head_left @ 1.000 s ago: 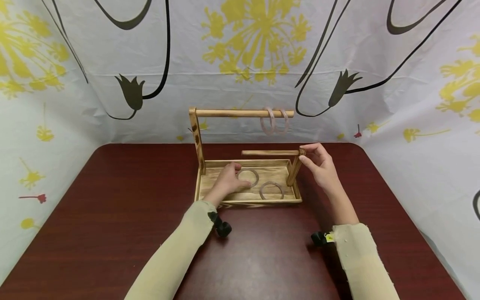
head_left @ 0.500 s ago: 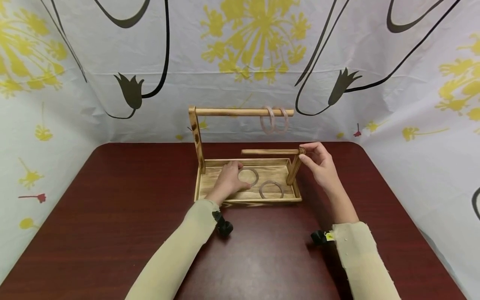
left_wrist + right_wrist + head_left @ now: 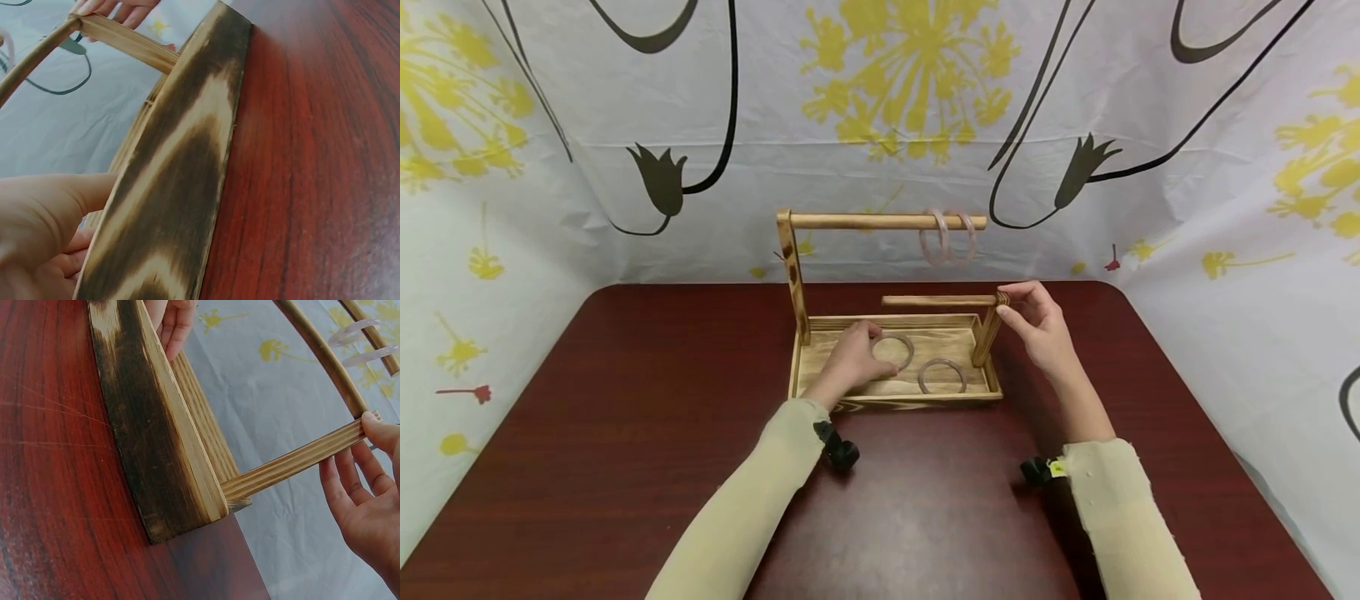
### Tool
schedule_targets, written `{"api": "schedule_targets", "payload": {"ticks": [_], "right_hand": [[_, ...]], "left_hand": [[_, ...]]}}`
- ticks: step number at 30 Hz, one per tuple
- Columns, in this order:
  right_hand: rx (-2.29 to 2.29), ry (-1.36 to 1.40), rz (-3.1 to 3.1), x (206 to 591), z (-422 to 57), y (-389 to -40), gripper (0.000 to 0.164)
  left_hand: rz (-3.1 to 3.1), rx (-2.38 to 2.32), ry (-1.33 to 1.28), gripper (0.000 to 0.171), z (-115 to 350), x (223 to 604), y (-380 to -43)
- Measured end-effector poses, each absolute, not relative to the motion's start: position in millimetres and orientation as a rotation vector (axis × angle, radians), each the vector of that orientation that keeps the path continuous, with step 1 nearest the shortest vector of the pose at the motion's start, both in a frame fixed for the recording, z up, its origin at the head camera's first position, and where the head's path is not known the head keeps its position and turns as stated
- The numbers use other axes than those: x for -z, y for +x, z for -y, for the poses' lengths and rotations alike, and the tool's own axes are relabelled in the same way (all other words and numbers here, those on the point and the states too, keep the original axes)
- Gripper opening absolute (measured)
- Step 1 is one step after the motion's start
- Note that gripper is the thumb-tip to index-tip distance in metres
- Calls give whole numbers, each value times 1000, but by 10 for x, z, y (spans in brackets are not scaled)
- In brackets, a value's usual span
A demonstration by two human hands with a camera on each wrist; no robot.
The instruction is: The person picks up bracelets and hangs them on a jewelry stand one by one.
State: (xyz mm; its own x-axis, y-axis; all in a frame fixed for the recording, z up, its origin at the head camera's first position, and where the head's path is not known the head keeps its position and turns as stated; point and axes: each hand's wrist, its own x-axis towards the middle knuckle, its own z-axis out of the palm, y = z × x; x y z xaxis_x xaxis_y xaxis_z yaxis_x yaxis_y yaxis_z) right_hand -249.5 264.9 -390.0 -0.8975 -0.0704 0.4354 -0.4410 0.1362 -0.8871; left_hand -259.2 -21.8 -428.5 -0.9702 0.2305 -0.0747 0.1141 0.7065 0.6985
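A wooden jewellery stand has a shallow tray (image 3: 925, 398), a tall left post with a long bar (image 3: 857, 221), and a short right post with a lower bar (image 3: 932, 301). My left hand (image 3: 853, 358) reaches into the tray and holds a translucent bangle (image 3: 913, 350) between thumb and fingers; the tray wall hides that bangle in the left wrist view. A second bangle (image 3: 920, 379) lies flat to its right. With thumb and fingers, my right hand (image 3: 1041, 329) grips the top of the short post (image 3: 294, 459), where the lower bar joins it.
Two pinkish bangles (image 3: 943, 242) hang near the free right end of the long bar. The stand rests on a dark red wooden table (image 3: 647, 400). Behind and at the sides hangs a white cloth (image 3: 760, 125) with yellow flower prints.
My left hand and the bangle it holds have shifted slightly left in the tray. The right hand keeps its grip on the post. The hanging bangles stay in place.
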Motion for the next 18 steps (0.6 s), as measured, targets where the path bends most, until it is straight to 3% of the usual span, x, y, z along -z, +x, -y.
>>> {"api": "schedule_targets", "payload": {"ticks": [18], "right_hand": [[-1825,457,2146,3873,-2629,-2475,22]], "left_hand": [[-2385,-1585,81,66,506,4207,-2556]]}}
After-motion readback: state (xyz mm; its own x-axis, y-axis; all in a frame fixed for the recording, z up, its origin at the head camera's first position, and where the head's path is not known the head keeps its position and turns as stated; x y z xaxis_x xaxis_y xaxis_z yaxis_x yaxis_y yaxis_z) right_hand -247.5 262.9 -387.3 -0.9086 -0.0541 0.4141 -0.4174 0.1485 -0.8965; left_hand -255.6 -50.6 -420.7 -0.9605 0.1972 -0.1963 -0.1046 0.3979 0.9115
